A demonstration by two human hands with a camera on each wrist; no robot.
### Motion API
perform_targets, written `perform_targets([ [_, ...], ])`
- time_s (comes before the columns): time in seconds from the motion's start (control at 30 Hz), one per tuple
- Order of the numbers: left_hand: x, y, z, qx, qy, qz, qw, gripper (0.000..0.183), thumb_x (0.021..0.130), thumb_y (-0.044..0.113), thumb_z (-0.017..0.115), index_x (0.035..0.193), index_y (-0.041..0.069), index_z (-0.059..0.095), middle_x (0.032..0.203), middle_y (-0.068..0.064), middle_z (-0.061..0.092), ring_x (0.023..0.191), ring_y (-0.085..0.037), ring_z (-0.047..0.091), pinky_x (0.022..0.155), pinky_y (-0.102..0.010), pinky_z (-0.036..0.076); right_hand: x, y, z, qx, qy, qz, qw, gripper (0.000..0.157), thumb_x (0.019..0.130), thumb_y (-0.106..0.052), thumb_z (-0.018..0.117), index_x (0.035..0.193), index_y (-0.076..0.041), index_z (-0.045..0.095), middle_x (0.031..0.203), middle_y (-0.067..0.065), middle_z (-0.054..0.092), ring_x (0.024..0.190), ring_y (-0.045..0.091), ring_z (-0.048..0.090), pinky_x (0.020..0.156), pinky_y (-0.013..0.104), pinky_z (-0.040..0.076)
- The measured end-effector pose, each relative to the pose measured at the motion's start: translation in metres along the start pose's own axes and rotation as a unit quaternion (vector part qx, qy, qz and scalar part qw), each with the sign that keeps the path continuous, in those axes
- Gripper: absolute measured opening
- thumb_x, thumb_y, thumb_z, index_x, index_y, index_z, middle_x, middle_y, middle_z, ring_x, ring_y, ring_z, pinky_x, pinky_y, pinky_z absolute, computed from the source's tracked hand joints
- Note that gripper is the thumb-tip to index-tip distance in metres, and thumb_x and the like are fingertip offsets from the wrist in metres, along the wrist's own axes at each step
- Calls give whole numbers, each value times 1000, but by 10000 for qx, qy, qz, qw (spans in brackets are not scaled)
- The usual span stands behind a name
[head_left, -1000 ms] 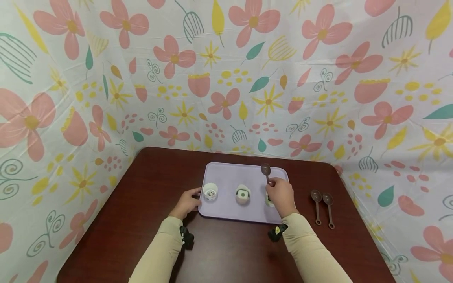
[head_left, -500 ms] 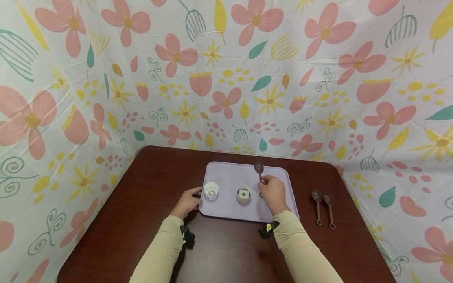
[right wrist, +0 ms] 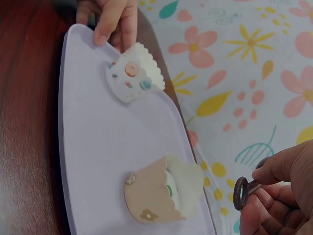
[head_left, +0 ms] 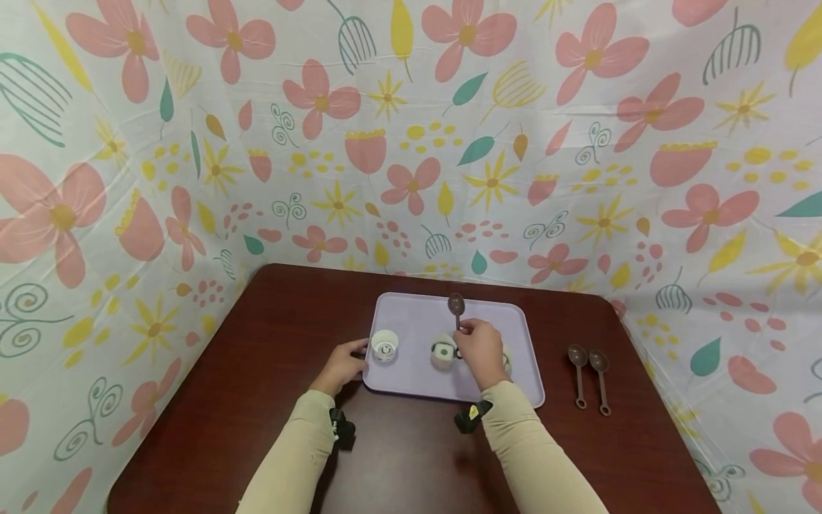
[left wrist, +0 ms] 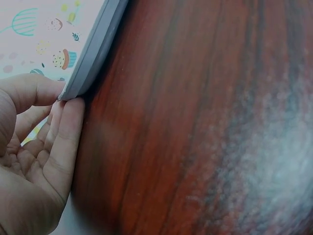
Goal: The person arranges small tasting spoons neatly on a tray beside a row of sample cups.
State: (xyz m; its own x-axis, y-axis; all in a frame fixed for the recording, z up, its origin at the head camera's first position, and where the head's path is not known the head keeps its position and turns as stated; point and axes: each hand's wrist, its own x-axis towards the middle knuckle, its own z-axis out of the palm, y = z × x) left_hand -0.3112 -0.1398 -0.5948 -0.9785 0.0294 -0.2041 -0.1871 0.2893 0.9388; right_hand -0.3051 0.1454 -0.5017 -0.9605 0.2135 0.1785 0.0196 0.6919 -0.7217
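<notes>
A brown spoon (head_left: 456, 304) is pinched by its handle in my right hand (head_left: 483, 351), bowl pointing away, above the lilac tray (head_left: 411, 312). The handle's ring end (right wrist: 240, 193) shows at the fingertips in the right wrist view. Below and left of this hand stands the middle paper cupcake cup (right wrist: 154, 193), beige, with a white piece with a green mark inside. My left hand (head_left: 340, 366) grips the tray's left edge, thumb on top of the rim (left wrist: 85, 73). Beside it is a white patterned paper cupcake cup (head_left: 384, 347). Another cup (head_left: 507, 359) is mostly hidden behind my right hand.
Two more brown spoons, one (head_left: 577, 357) left of the other (head_left: 599, 362), lie on the dark red-brown table (head_left: 289, 314) right of the tray. A flower-printed cloth (head_left: 411, 143) hangs behind and around the table.
My right hand has moved left with the spoon, from over the right cup to beside the middle one. The left hand keeps its hold on the tray edge.
</notes>
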Motion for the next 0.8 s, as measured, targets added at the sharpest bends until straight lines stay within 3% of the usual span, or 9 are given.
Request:
perform_targets([
  [0.2, 1, -1, 0, 24, 39, 62, 10000, 69, 77, -10, 63, 144, 4, 55, 123, -18, 58, 96, -27, 62, 71, -39, 60, -4, -6, 6, 106, -135, 88, 9998, 26, 85, -14, 68, 106, 0, 76, 90, 9, 74, 85, 25, 68, 72, 40, 55],
  [0.37, 0, -2, 0, -5, -4, 35, 10000, 69, 78, -10, 64, 144, 5, 56, 123, -17, 58, 96, -26, 61, 72, -39, 60, -8, -8, 12, 81, -114, -74, 9999, 26, 84, -13, 67, 104, 1, 76, 88, 10, 75, 84, 27, 68, 74, 43, 55],
  [0.8, -1, 0, -2, -68, -50, 28, 10000, 67, 78, -10, 65, 144, 5, 56, 125, -17, 58, 95, -25, 62, 73, -40, 60, -16, -15, 36, 69, -174, -274, 9994, 23, 83, -12, 71, 101, 0, 78, 84, 6, 75, 76, 22, 68, 68, 38, 56],
])
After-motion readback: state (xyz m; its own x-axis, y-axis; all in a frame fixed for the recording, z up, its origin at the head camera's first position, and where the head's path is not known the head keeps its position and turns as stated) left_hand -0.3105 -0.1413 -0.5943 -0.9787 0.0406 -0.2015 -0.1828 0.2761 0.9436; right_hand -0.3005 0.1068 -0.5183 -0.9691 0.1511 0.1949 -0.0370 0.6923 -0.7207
